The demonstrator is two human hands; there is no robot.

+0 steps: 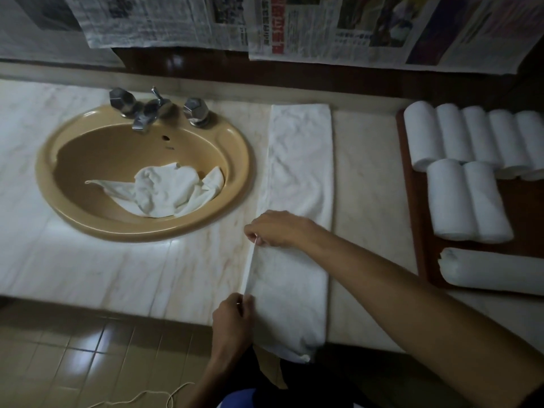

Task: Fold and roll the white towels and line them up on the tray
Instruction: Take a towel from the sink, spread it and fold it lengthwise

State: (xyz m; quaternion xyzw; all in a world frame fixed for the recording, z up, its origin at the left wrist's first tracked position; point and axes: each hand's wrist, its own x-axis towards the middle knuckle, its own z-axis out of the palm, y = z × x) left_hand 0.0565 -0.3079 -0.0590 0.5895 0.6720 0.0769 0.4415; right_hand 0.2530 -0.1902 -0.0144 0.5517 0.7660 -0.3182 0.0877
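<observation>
On counter: both hands pinch folded towel [297, 178] edge; left [235, 316] | right [273, 231]

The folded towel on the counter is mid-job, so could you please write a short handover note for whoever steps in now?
Left hand pinches the near left edge of the folded towel; right hand pinches the same edge farther up.
The towel lies lengthwise on the counter, its near end hanging over the front edge.
Done: seven rolled towels lined up on the tray, plus one roll lying crosswise at its near end.
Left: finish folding, roll, place on the tray; then the crumpled towel in the sink.
</observation>
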